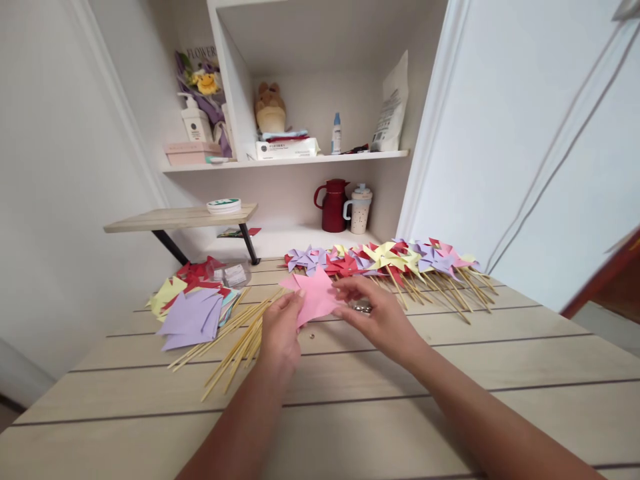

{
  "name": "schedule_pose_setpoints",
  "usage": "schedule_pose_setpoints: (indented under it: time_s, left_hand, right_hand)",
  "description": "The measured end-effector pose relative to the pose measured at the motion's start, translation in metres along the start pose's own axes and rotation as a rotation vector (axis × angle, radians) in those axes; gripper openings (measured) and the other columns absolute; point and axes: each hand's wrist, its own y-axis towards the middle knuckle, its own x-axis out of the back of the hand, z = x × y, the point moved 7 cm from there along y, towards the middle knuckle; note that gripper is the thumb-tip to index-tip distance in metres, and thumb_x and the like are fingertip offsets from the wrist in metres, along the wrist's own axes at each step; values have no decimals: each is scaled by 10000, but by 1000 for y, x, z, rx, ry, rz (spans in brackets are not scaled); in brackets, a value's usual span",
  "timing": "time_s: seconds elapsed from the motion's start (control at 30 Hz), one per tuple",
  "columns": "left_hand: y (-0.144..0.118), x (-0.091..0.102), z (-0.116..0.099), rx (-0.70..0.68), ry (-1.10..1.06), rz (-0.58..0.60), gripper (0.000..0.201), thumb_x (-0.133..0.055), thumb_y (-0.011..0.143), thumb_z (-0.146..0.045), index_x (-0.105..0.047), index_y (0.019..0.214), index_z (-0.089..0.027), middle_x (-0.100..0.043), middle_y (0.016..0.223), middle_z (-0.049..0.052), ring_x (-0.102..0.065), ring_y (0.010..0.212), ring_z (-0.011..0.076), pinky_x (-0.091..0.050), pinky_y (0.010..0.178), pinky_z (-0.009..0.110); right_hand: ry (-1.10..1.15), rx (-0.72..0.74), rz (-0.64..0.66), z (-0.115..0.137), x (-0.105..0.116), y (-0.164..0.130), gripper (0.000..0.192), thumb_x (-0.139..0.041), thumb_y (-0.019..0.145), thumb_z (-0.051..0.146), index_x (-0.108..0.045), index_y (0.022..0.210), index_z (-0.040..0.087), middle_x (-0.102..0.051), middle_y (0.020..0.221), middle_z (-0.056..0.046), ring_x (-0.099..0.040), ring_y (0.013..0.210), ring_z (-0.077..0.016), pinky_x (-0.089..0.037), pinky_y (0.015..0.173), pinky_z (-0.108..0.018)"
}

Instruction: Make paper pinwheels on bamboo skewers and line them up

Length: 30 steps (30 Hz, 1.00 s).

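Head view:
1. Pink paper piece: thin, matte, pointed corners; between your hands, over the planked tabletop.
2. Your left hand: pinching its left side.
3. Your right hand: curved beside its right edge; grip unclear.
4. Slender sticks: straight, loosely fanned.
5. Paper pinwheels: angular vanes, stick-mounted.

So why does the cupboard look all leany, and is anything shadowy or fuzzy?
Head view: the cupboard's sides spread outward, probably because of a wide lens tilted down; head view: a soft shadow lies on the table by the right forearm; head view: the pink paper shows no glare; head view: small print on the white bag is too fuzzy to read.
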Motion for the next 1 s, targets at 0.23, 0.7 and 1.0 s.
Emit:
schedule_pose_setpoints:
  time_s: [0.23, 0.7, 1.0]
  left_hand:
    - [-1, 1, 0, 5, -4, 4, 356, -896, 543, -332, -745, 802, -140, -700, 713, 18, -585, 584, 99, -380, 490, 193]
    - [-9, -19, 4, -133, 217, 189, 309, -842, 626, -419, -751, 724, -141, -691, 695, 32, -582, 635, 125, -430, 600, 225]
    - [-10, -18, 4, -150, 190, 183, 327, -864, 594, -403, -752, 751, -139, -697, 733, 34, -592, 666, 134, -450, 652, 250]
  right_hand:
    - [-223, 162, -39, 6, -4, -3, 428, -604, 849, 102, -630, 1235, 285, -569, 1056, -83, -579, 1009, -259, -524, 858, -432]
    - [47, -21, -24, 1, 3, 0, 86, -728, 853, 337, -804, 854, 297, -556, 803, -32, -558, 820, -204, -504, 744, -353]
    - [11, -123, 12, -2, 0, 1, 106, -708, 837, 251, -770, 751, 244, -601, 785, -32, -554, 788, -193, -467, 703, -322]
